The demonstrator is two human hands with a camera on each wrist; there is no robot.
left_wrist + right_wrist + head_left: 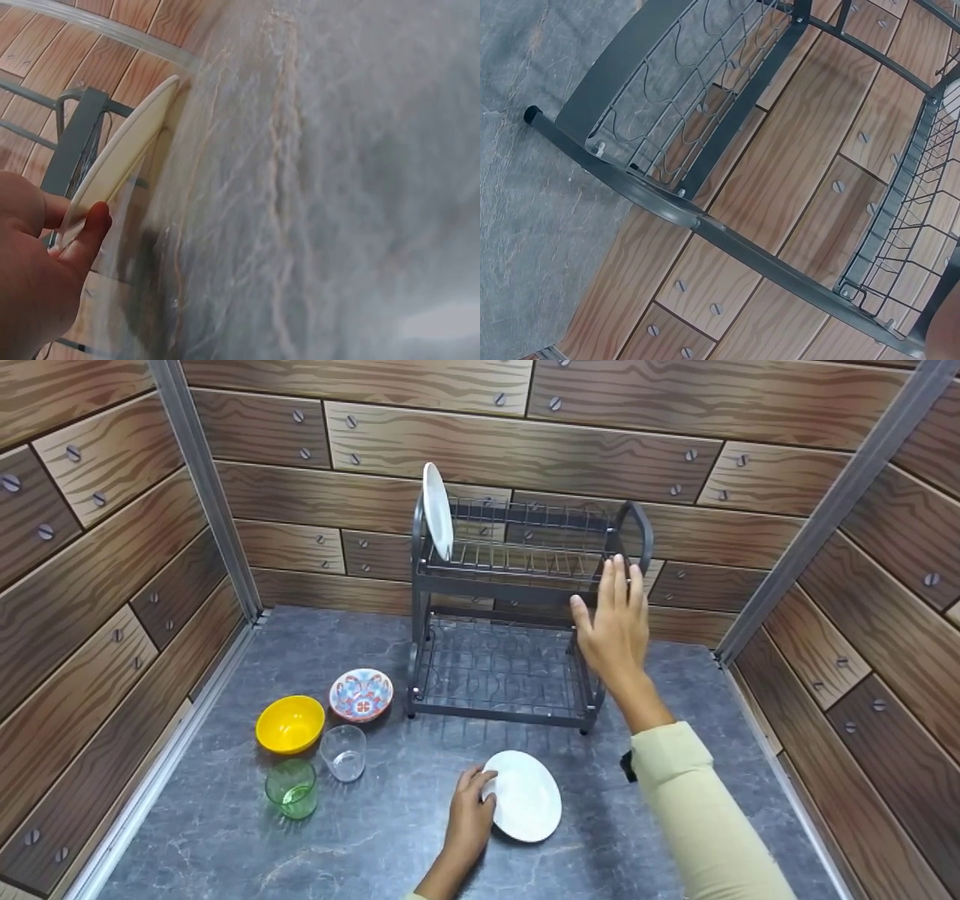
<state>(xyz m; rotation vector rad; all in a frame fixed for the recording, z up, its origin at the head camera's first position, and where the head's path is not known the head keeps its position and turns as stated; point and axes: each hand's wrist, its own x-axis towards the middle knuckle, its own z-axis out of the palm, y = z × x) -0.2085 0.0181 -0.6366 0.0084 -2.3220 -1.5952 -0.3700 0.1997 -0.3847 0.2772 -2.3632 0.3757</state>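
My left hand [471, 810] pinches the left edge of a white plate [525, 796], which is tilted over the grey floor in front of the rack. In the left wrist view the thumb and fingers grip the plate's rim [124, 154] from both sides. My right hand [619, 619] is at the right side of the black two-tier dish rack [510, 591], fingers straight and pointing up by its upper tier. Only a sliver of this hand shows in the right wrist view, beside the rack's frame [757, 259]. Another white plate [437, 514] stands upright at the upper tier's left end.
Left of the rack stand a yellow bowl [291, 725], a patterned bowl [361, 695], a clear glass [345, 754] and a green glass [292, 789]. Wood-patterned walls [480, 442] enclose the grey marbled surface [360, 847] on three sides.
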